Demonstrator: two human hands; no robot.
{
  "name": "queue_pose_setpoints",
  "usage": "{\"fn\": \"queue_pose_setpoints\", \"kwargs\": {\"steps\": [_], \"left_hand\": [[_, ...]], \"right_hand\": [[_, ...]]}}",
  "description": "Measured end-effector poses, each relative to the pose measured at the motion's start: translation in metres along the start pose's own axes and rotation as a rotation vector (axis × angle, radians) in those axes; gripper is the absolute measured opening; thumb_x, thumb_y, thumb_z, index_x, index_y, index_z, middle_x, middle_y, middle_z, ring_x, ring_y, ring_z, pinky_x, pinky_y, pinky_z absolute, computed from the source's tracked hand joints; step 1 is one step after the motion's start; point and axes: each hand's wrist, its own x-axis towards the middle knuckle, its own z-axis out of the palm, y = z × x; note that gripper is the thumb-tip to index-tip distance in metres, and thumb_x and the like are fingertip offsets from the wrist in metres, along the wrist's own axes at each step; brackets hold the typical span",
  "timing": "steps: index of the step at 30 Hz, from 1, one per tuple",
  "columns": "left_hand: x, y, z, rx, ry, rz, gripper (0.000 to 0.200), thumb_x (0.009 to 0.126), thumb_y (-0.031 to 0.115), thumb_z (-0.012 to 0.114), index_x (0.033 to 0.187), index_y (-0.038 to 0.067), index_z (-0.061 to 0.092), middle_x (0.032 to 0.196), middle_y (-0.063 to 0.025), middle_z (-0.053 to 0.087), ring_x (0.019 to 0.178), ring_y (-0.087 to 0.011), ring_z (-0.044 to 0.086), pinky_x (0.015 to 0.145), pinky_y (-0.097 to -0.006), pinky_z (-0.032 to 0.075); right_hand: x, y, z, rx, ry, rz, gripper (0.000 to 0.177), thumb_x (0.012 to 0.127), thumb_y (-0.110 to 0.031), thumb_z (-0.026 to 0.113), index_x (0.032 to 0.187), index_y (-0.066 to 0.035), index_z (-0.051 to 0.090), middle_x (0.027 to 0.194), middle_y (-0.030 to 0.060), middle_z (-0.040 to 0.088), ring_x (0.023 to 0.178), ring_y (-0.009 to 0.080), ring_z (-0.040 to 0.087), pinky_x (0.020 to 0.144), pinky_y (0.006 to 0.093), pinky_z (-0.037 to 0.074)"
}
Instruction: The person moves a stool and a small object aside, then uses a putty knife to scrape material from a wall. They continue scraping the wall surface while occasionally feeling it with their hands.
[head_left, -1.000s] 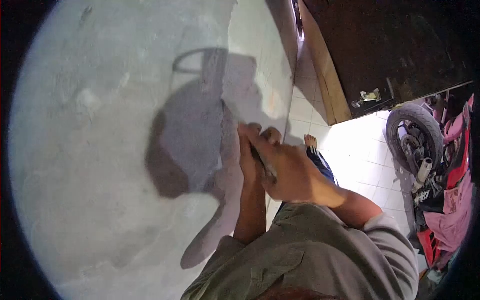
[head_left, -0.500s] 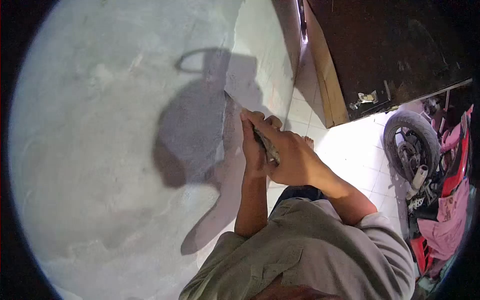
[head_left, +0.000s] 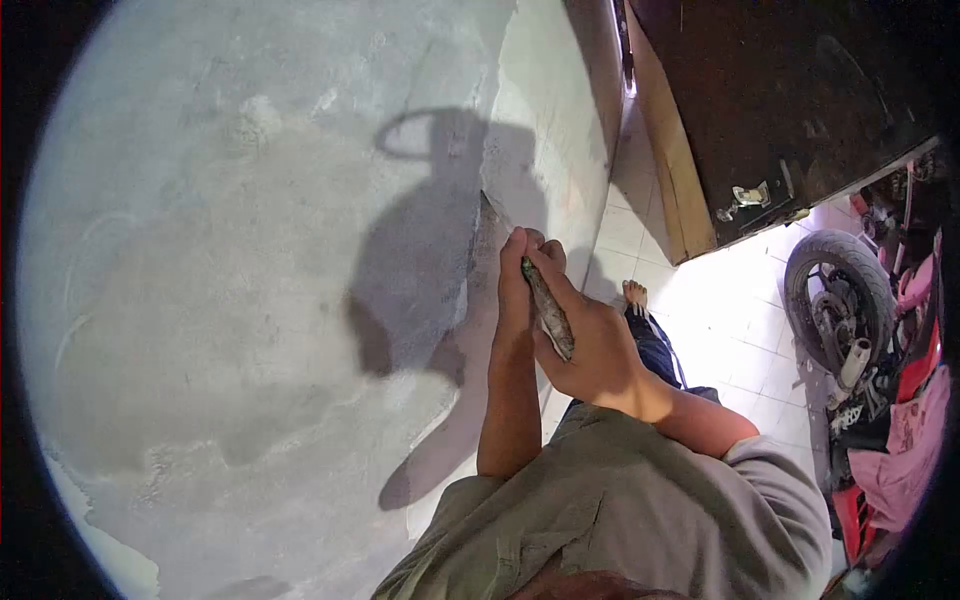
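Note:
Both of my hands are closed round one scraper-like tool [head_left: 550,315] with a worn, whitish handle. My right hand [head_left: 598,345] wraps the handle from the right side. Against its left side, my left hand [head_left: 514,290] is pressed near the front end. A thin pointed blade [head_left: 496,208] sticks out beyond the fingers, its tip at the grey plastered wall [head_left: 250,300] beside a rough seam. My shadow lies over this part of the wall. Whether the tip touches the surface is hard to tell.
A dark door [head_left: 790,110] with a metal latch [head_left: 750,194] stands at the upper right. Beyond it are a motorcycle wheel [head_left: 838,300], red parts and a pink cloth [head_left: 905,475]. White floor tiles [head_left: 740,340] and a bare foot [head_left: 635,294] show below.
The view has shifted, so the wall, door and wheel appear further right. My hands, still together on the tool, sit slightly lower and further right in view. More of the handle and leg shows.

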Motion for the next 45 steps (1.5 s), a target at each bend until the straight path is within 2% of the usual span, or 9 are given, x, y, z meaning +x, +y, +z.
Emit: {"fn": "queue_pose_setpoints", "kwargs": {"steps": [14,16,18,24,29,36,39,41,45], "left_hand": [[0.010,0.011,-0.010,-0.106,-0.195,-0.096,0.032,0.098,0.040,0.053,0.078,0.016,0.057,0.062,0.0016,0.050,0.056,-0.0105,0.046,0.050,-0.0252,0.037],[0.002,0.010,0.018,-0.022,0.162,0.191,0.027,0.095,0.035,0.054,0.081,0.014,0.047,0.064,0.0020,0.041,0.057,-0.0087,0.040,0.051,-0.0251,0.034],[0.005,0.011,0.003,-0.018,0.169,0.085,0.026,0.096,0.035,0.054,0.082,0.014,0.046,0.067,0.0024,0.041,0.059,-0.0084,0.041,0.054,-0.0250,0.036],[0.016,-0.005,-0.016,-0.219,-0.180,-0.034,0.022,0.096,0.032,0.054,0.085,0.014,0.047,0.076,0.0031,0.045,0.069,-0.0077,0.044,0.064,-0.0245,0.041],[0.008,-0.003,0.019,-0.123,0.338,0.083,0.022,0.097,0.031,0.053,0.084,0.015,0.046,0.069,0.0031,0.043,0.057,-0.0098,0.041,0.049,-0.0258,0.035],[-0.001,-0.001,0.009,-0.051,-0.089,0.182,0.023,0.104,0.037,0.047,0.101,0.015,0.055,0.083,0.0024,0.056,0.079,-0.0141,0.053,0.072,-0.0284,0.045],[0.024,-0.005,-0.001,-0.327,-0.357,0.065,0.020,0.103,0.035,0.050,0.100,0.017,0.056,0.083,0.0030,0.058,0.067,-0.0149,0.052,0.059,-0.0290,0.044],[0.029,-0.009,0.007,-0.211,0.081,0.166,0.020,0.100,0.035,0.053,0.092,0.017,0.055,0.075,0.0025,0.056,0.057,-0.0157,0.048,0.047,-0.0305,0.038],[0.022,-0.008,0.002,-0.179,-0.069,-0.004,0.029,0.096,0.041,0.054,0.080,0.017,0.052,0.060,-0.0005,0.050,0.054,-0.0159,0.048,0.045,-0.0301,0.036]], "right_hand": [[0.011,-0.004,0.022,-0.176,0.123,-0.050,0.095,0.070,-0.007,0.067,0.155,-0.007,0.025,0.068,0.0274,0.062,0.067,0.0449,0.066,0.065,0.0480,0.053],[0.016,0.000,0.027,-0.203,0.125,-0.026,0.095,0.069,-0.007,0.067,0.155,-0.007,0.025,0.068,0.0275,0.062,0.067,0.0451,0.066,0.065,0.0479,0.053],[0.025,0.005,0.032,-0.225,0.188,-0.059,0.097,0.069,-0.008,0.068,0.156,-0.008,0.024,0.069,0.0279,0.063,0.067,0.0458,0.067,0.066,0.0462,0.054],[0.014,-0.003,0.010,-0.308,0.109,-0.086,0.092,0.071,-0.010,0.072,0.153,-0.008,0.030,0.072,0.0258,0.066,0.070,0.0449,0.068,0.079,0.0591,0.046],[0.008,-0.011,0.006,-0.311,0.090,-0.009,0.088,0.072,-0.009,0.072,0.151,-0.007,0.034,0.073,0.0232,0.068,0.072,0.0421,0.069,0.079,0.0605,0.041],[0.014,-0.002,-0.001,-0.199,0.096,0.032,0.085,0.071,-0.006,0.070,0.150,-0.011,0.039,0.076,0.0222,0.068,0.074,0.0411,0.069,0.083,0.0588,0.042],[0.014,-0.003,-0.008,-0.266,0.104,-0.059,0.085,0.071,-0.006,0.071,0.150,-0.012,0.038,0.077,0.0216,0.068,0.075,0.0419,0.069,0.082,0.0602,0.043],[0.022,0.001,-0.005,-0.268,0.091,0.018,0.085,0.071,-0.006,0.071,0.150,-0.013,0.039,0.077,0.0207,0.069,0.076,0.0419,0.069,0.084,0.0623,0.043],[0.012,0.002,-0.012,-0.311,0.111,-0.108,0.093,0.067,-0.015,0.077,0.150,-0.006,0.036,0.083,0.0280,0.067,0.072,0.0443,0.069,0.063,0.0492,0.056]]}}
